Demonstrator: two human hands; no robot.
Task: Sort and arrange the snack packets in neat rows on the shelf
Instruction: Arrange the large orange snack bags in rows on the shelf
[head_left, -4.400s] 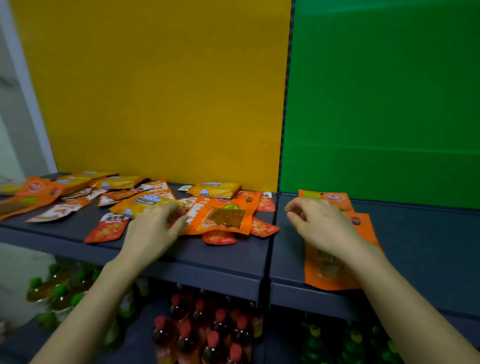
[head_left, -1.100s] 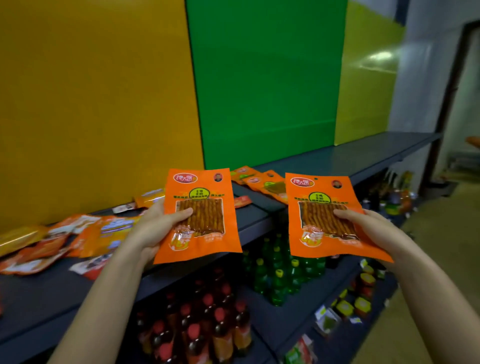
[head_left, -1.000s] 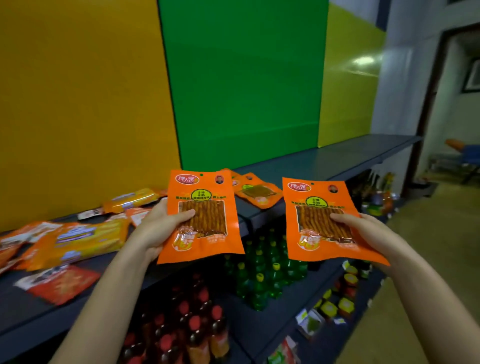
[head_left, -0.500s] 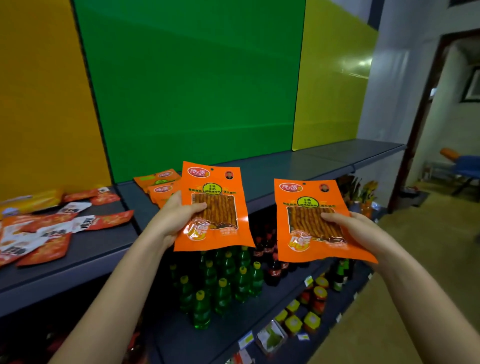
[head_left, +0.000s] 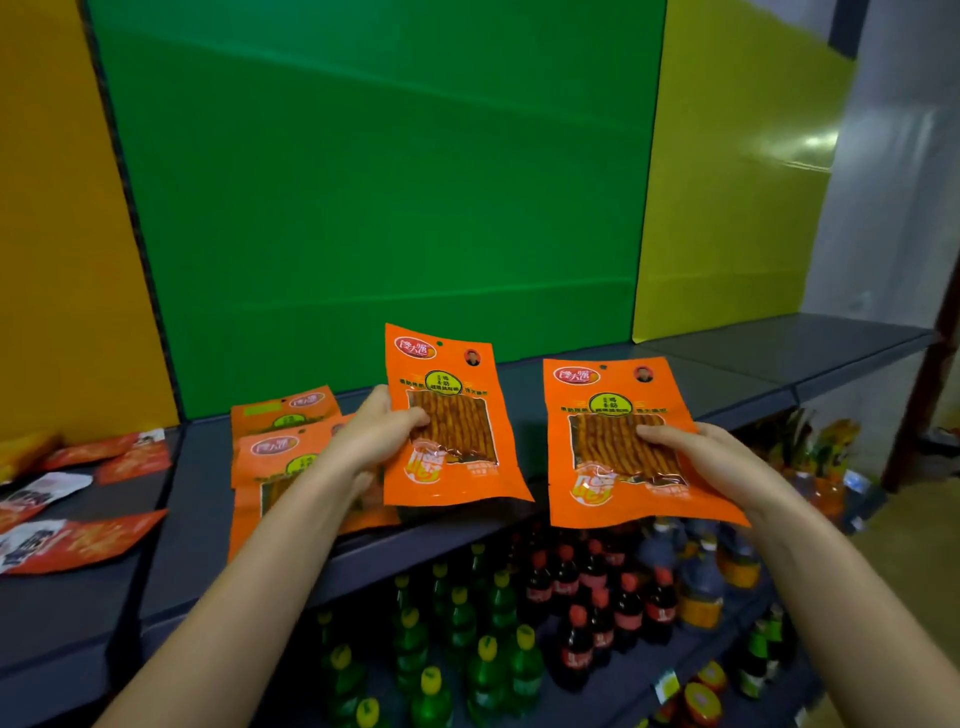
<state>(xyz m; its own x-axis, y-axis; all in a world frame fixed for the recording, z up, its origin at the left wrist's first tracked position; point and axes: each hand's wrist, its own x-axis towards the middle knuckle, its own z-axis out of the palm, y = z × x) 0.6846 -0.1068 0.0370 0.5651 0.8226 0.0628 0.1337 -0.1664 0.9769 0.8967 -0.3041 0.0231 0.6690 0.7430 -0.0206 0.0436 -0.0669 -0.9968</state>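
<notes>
Left hand (head_left: 371, 439): grips the left edge of an orange packet (head_left: 449, 421), thumb on front, holding it upright over the shelf (head_left: 727, 364).
Right hand (head_left: 711, 462): thumb clamped across the second orange packet (head_left: 623, 441), held at the shelf's front edge.
Contact: the first packet's bottom edge possibly touches the shelf; unclear.
Shelved packets (head_left: 280, 447): lying flat, partly behind the left forearm.

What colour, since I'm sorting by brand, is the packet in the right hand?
The packet is orange; the head view shows it best.
</notes>
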